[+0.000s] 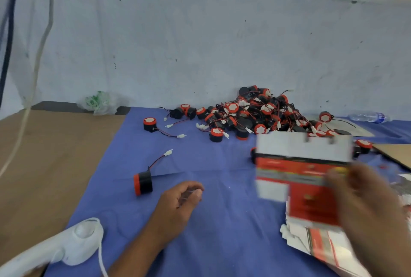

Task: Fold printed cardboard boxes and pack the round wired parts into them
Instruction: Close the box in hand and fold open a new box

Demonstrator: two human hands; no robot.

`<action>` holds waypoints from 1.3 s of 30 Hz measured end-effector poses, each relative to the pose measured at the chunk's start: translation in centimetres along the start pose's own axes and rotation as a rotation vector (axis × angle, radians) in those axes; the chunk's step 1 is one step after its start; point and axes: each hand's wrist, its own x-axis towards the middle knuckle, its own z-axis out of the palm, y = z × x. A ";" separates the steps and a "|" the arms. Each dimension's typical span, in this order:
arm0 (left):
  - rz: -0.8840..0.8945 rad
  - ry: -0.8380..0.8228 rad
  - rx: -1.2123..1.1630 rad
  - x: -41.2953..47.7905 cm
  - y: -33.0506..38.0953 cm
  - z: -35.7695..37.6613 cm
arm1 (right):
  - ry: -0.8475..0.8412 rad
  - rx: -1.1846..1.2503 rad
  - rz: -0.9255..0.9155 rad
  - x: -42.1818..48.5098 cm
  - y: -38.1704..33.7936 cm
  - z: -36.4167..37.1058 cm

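A lone round wired part [143,182] lies at ten o'clock from the left hand [180,201], whose loosely curled fingers hold nothing. The pile of parts [251,113] sits at twelve o'clock. At three o'clock, the flat box blank [298,172], probably light, bendy card best held beside its creases, is gripped at its right edge by the blurred right hand [364,205].

Two hands [178,201] [367,207]; perhaps fifty parts [255,113]

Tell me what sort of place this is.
Probably an informal packing spot, perhaps a small workshop: a heap of round wired parts lies on a blue cloth against a scuffed white wall, and the right hand holds a printed carton above a stack of flat ones.
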 end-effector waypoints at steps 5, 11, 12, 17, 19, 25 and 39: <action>-0.123 -0.167 -0.449 -0.4 1.9 1.7 | -0.328 0.460 0.385 -1.9 0.0 10.4; -0.198 0.003 -0.393 -0.2 0.9 1.6 | -0.495 -0.174 -0.170 -4.7 4.0 13.5; -0.187 0.009 -0.403 -0.1 0.9 1.5 | -0.550 -0.230 -0.228 -4.9 4.3 13.3; -0.150 -0.082 -0.590 0.0 1.4 1.5 | -0.670 -0.302 -0.210 -5.0 3.7 12.7; -0.125 -0.216 -0.621 -0.4 1.7 1.5 | -0.690 -0.286 -0.204 -4.8 3.2 12.5; 0.040 -0.139 -0.231 -1.2 2.3 3.3 | -0.709 0.372 0.058 -5.5 2.6 12.7; -0.480 -0.065 -0.548 0.3 2.6 -0.7 | -0.652 0.120 0.236 -3.4 4.9 12.0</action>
